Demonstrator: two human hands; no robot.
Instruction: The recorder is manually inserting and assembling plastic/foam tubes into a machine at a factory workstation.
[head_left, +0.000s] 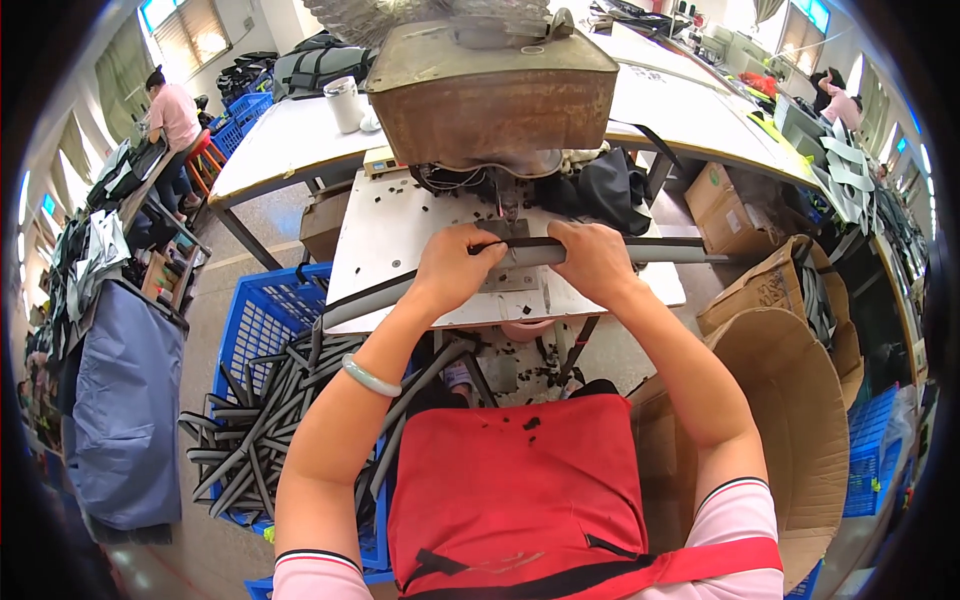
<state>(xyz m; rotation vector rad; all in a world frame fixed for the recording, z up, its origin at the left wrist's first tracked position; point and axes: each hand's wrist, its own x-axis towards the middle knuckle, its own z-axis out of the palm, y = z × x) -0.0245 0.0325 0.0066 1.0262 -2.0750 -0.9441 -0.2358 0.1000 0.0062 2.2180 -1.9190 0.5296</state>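
A long grey strip with a black edge (535, 254) runs crosswise over a white worktable, under a machine with a rusty metal housing (490, 105). My left hand (455, 265) pinches the strip just left of the machine's working point (508, 208). On the other side, my right hand (592, 260) grips the same strip, its fingers curled over the top edge. The strip's left end droops past the table's front edge, while the right end sticks out beyond the table. Small black scraps lie scattered over the white top (375, 240).
Left of me, a blue crate (255, 330) is heaped with grey and black strips (265, 425). A big open cardboard box (770, 430) stands close on my right. Dark cloth (600, 190) lies behind the machine. A white cup (344, 105) stands on the far table. Two people sit farther off.
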